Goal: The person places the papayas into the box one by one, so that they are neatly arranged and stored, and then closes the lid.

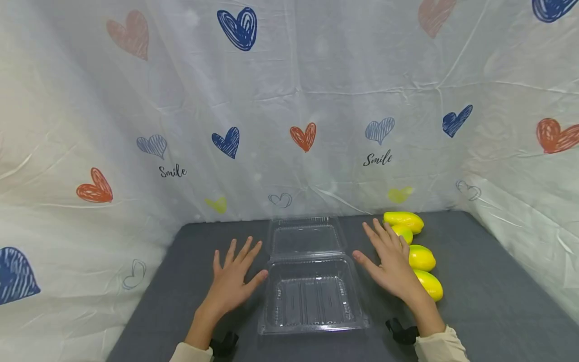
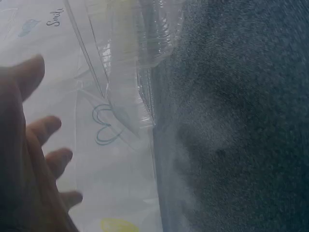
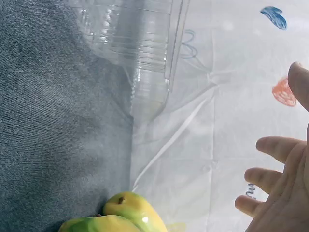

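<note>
A clear plastic clamshell box [image 1: 312, 296] lies unfolded on the grey cloth, its lid [image 1: 307, 237] laid back toward the curtain. My left hand [image 1: 234, 281] hovers just left of the box with fingers spread, holding nothing. On the other side, my right hand [image 1: 390, 261] is likewise spread and bare, between the box and a column of yellow mangoes [image 1: 422, 258]. It overlaps part of that column in the head view. In the right wrist view, two mangoes [image 3: 135, 210] show green patches and a brown stem end.
A grey cloth [image 1: 488, 281] covers the table. Behind and along both sides hangs a white curtain [image 1: 271, 90] printed with hearts and "Smile". Dark wrist straps [image 1: 401, 332] sit below the hands.
</note>
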`<state>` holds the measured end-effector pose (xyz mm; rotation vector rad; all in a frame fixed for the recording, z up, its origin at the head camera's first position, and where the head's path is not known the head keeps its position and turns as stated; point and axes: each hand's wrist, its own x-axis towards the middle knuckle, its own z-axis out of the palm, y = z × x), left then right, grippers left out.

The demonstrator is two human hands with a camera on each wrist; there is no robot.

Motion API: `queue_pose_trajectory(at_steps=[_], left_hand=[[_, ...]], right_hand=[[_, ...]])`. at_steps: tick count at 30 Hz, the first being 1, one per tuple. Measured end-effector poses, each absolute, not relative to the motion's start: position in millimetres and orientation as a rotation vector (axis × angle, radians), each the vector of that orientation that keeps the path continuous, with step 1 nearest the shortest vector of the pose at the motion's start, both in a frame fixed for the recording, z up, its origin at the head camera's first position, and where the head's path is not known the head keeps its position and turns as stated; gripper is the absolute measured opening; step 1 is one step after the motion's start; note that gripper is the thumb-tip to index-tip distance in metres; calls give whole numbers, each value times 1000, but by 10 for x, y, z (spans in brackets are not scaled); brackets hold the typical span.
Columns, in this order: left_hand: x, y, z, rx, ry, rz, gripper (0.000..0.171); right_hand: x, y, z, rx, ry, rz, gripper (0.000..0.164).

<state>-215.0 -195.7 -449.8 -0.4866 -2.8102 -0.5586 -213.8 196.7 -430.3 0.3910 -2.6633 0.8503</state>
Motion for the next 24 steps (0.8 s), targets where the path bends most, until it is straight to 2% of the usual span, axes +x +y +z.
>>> queue_pose_trajectory(at_steps=[15,24], left_hand=[[-2155,-2052,-4612,-895,-2923,-1206,101],[-2178,-2036,-4714,-901,-2876,-1110,95]], right_hand=[[-2162,2029,-4318,364,-2633,888,79],[-2159,2084,-4331,385,-2614,943,75]])
